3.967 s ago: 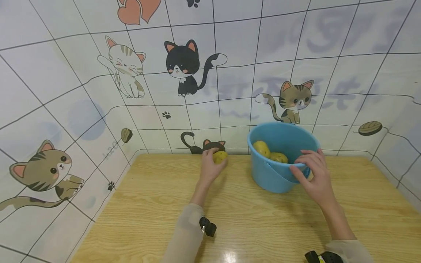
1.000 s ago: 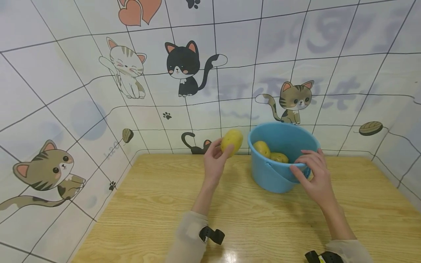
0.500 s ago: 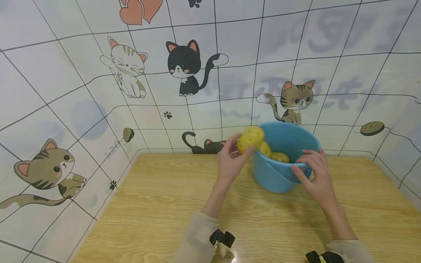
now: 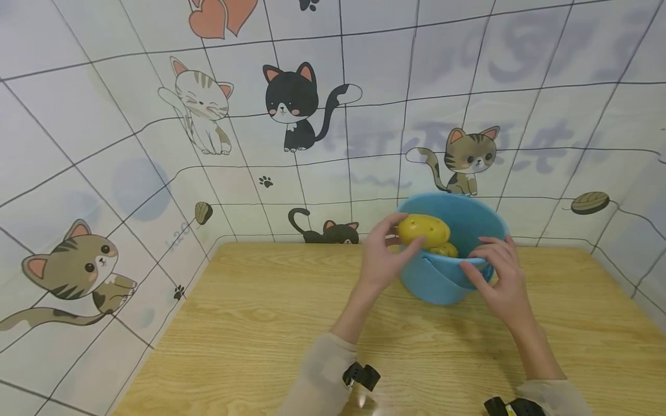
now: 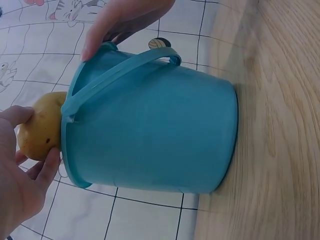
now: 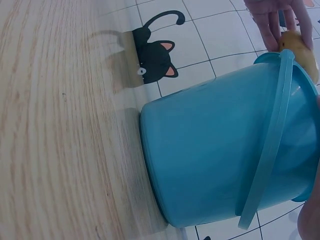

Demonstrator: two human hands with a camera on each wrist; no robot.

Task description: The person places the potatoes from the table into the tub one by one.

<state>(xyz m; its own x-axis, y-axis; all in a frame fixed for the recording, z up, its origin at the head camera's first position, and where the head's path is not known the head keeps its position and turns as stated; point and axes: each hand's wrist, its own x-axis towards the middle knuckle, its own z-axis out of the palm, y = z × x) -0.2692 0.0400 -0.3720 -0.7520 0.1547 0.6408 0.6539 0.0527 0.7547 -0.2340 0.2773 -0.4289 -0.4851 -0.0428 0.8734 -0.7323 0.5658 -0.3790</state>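
Observation:
A yellow potato (image 4: 428, 229) is pinched between the thumb and fingers of my left hand (image 4: 384, 257), over the left rim of a blue bucket (image 4: 434, 280). Below it inside the bucket, part of another potato (image 4: 444, 250) shows; the rest of the inside is hidden. My right hand (image 4: 499, 277) grips the bucket's right front rim, thumb outside and fingers over the edge. In the left wrist view the held potato (image 5: 42, 127) sits right at the bucket's mouth. The right wrist view shows the bucket (image 6: 215, 145) upright, its handle (image 6: 270, 145) hanging down the side.
The bucket stands near the back of a wooden table (image 4: 250, 323). Behind the table rises a wall covering (image 4: 364, 133) with a grid and cartoon cats. A black wrist camera (image 4: 361, 377) is strapped to the left sleeve.
My left hand has lifted the potato off the table's back left and carried it right, to over the bucket's rim. The right hand keeps its hold on the bucket.

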